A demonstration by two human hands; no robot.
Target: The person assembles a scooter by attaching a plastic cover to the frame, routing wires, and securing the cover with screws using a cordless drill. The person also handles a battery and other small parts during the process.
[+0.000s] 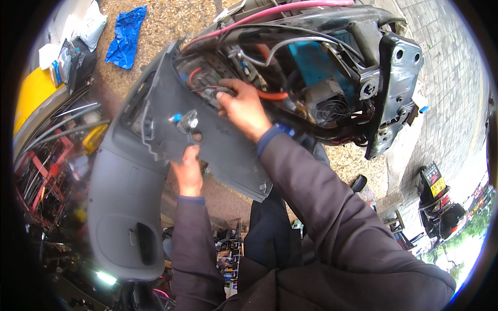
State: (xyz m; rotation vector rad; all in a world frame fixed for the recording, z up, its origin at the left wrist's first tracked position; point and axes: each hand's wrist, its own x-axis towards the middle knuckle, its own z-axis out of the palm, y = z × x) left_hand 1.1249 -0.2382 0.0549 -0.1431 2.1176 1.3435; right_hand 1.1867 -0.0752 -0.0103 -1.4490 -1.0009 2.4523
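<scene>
A dark grey plastic panel (223, 155) lies tilted across the front of an opened vehicle body. At its near edge my left hand (188, 173) is closed, the thumb on top and the other fingers mostly hidden underneath. Just beyond that thumb are a round hole and a silvery lock-like cylinder (193, 123) beside a small blue piece (176, 118). My right hand (243, 106) reaches over the panel's far side, its thumb and index finger pinched on thin wires (210, 89) in a cavity. Whether a connector sits between those fingertips is hard to make out.
A black metal frame with a bracket (391, 96) and a pink hose (290, 8) stands at the far right. To the left is a grey moulded cover (127, 207). Blue crumpled plastic (126, 36) lies on the ground, and a parked motorbike (441, 202) stands right.
</scene>
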